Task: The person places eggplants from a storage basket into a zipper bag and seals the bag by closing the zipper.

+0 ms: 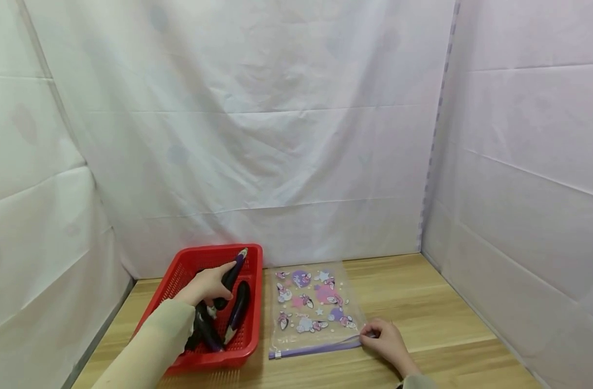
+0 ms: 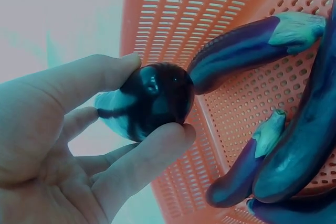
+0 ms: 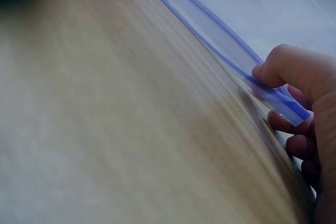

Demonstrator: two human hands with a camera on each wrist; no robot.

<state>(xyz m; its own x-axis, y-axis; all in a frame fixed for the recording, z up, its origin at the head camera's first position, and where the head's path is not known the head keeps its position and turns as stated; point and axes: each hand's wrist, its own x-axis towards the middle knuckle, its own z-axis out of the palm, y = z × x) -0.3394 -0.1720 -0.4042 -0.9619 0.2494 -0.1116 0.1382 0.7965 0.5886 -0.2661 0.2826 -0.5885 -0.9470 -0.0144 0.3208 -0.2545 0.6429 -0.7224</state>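
My left hand (image 1: 205,286) grips a dark purple eggplant (image 1: 231,276) over the red basket (image 1: 258,324). In the left wrist view the held eggplant (image 2: 163,95) points its rounded, glossy end at the camera, between thumb and fingers. Below it several more eggplants (image 2: 299,135) lie in the basket, some with pale green stems. On the right, my right hand (image 1: 386,344) pinches the near right corner of a clear zip bag (image 1: 296,292) with cartoon prints. The bag's purple zip edge (image 3: 210,45) gapes a little beside the fingers.
A white zip slider (image 1: 278,355) sits at the left end of the bag's edge. The basket stands on the wood-grain table (image 1: 452,324) just left of the bag. White cloth (image 1: 257,162) hangs behind and along both sides.
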